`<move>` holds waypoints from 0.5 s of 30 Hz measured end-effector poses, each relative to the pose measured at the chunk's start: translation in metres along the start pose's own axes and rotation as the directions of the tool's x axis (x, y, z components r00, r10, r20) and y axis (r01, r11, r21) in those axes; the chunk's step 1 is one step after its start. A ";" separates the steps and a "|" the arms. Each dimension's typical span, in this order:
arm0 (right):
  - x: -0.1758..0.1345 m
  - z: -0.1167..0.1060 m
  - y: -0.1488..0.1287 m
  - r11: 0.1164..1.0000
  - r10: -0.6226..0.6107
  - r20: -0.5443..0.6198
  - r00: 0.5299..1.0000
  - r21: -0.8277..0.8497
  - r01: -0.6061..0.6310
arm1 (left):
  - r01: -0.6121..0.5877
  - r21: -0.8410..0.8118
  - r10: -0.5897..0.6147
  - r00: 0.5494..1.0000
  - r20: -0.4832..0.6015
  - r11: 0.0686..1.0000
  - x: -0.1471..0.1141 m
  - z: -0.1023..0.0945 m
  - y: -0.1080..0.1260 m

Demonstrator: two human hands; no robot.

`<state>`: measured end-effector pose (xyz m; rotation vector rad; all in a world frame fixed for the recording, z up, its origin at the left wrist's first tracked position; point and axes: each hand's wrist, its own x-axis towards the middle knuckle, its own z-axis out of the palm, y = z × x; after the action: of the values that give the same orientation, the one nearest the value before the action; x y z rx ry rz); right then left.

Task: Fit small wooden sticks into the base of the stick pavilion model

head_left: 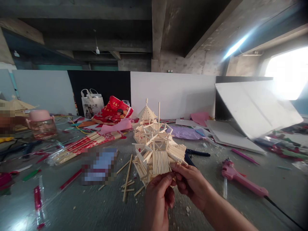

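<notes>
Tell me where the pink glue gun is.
In the head view, the pink plastic glue gun lies flat on the grey table, right of both hands and of the pale wooden stick model.

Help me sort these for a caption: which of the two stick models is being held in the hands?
The nearer stick model, pinched by left hand and right hand; the roofed tower model stands behind on the table.

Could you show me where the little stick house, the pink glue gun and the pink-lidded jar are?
stick house [160, 160], head view, on its slatted roof panel.
pink glue gun [243, 181], head view, mid-body.
pink-lidded jar [39, 115], head view, on the lid.
</notes>
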<state>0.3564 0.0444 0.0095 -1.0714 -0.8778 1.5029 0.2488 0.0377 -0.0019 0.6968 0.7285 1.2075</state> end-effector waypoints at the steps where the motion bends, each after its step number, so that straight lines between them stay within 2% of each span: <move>1: 0.000 0.000 0.000 1.000 -0.002 0.008 1.000 -0.002 0.002 | 0.001 0.001 -0.001 1.000 0.000 1.000 0.000 0.000 0.000; 11: 0.002 0.001 0.002 1.000 0.002 -0.001 1.000 0.009 -0.002 | 0.007 0.012 -0.007 1.000 0.011 1.000 0.005 -0.002 -0.004; 15: -0.006 0.001 0.001 1.000 -0.011 -0.002 1.000 -0.027 0.011 | 0.058 0.031 -0.058 0.998 0.024 0.998 0.003 -0.008 -0.007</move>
<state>0.3554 0.0382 0.0102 -1.0855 -0.9034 1.4841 0.2470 0.0397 -0.0124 0.7095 0.7427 1.1354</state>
